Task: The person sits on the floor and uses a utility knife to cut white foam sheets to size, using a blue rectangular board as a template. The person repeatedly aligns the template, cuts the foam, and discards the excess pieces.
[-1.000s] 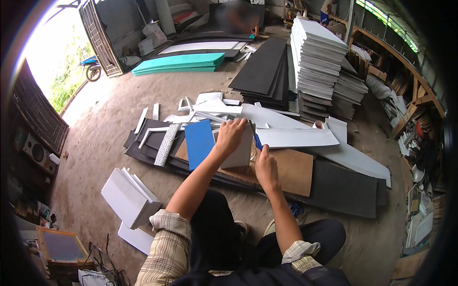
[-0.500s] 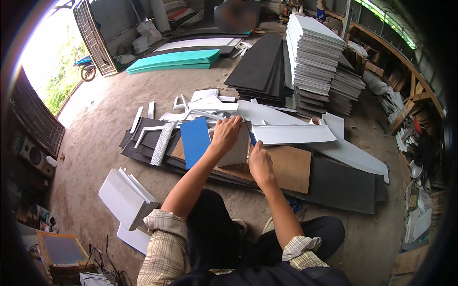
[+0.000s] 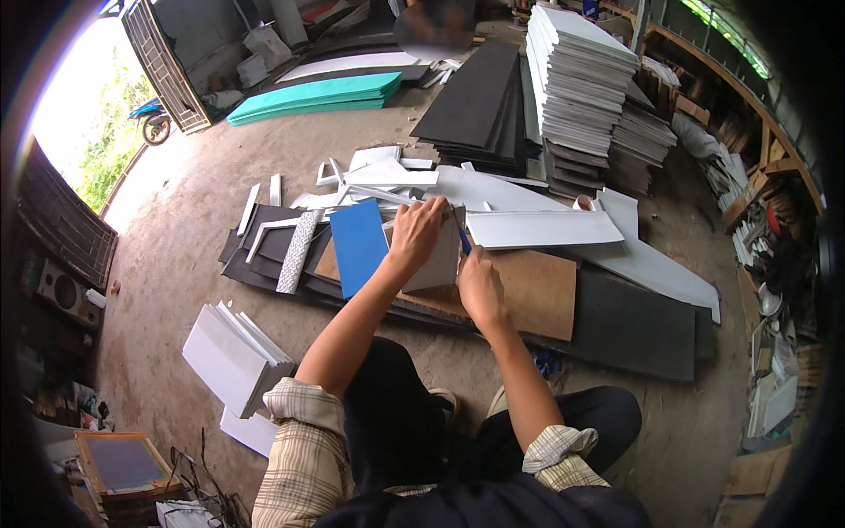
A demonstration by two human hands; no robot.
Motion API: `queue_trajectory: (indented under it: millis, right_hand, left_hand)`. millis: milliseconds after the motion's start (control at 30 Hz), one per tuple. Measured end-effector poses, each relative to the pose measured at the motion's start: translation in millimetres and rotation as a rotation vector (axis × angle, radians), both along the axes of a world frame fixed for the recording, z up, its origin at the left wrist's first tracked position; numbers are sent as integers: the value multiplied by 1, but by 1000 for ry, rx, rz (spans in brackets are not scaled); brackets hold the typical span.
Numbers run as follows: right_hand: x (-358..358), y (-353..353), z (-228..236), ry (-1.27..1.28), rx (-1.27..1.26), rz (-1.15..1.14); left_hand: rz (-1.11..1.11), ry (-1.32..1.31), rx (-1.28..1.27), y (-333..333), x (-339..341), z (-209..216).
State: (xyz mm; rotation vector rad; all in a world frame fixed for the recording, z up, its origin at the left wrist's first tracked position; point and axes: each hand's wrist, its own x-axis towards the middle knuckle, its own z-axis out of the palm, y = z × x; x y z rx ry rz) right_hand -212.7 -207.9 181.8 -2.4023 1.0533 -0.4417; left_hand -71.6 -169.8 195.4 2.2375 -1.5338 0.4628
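My left hand point(image 3: 418, 236) bears down on a light grey sheet point(image 3: 434, 269), its fingers bent together at the far edge. In my right hand point(image 3: 481, 286) is a blue utility knife point(image 3: 465, 241), held at the sheet's right edge; its blade is too small to make out. Beneath the sheet lies a brown board point(image 3: 537, 295), which rests on large black sheets point(image 3: 629, 330). A blue panel point(image 3: 356, 249) sits just left of my left hand. To the right of the knife lies a long white panel point(image 3: 546, 229).
White offcuts point(image 3: 383, 179) are heaped beyond my hands, near a tape roll point(image 3: 582, 203). Tall white stacks point(image 3: 576, 97) and black sheets point(image 3: 471, 101) stand farther back, with green sheets point(image 3: 317, 97) at far left. White panels point(image 3: 231, 352) lie by my left arm.
The whole scene sits slightly higher in the picture. Both hands keep nearly the same places on the sheet, and the knife is still at its right edge.
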Motion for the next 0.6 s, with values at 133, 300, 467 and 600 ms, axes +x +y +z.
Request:
queue_trajectory:
  millis: [133, 300, 467, 600]
  right_hand:
    - [13, -10, 7, 6, -4, 37]
    - [14, -15, 5, -2, 17, 40]
    - [6, -2, -6, 18, 96, 20]
    - [23, -18, -44, 24, 137, 158]
  left_hand:
    - [-35, -138, -49, 1, 1, -6]
    - [-16, 27, -36, -1, -3, -1]
    - [-19, -32, 12, 2, 4, -3]
    - [-84, -83, -40, 11, 6, -4]
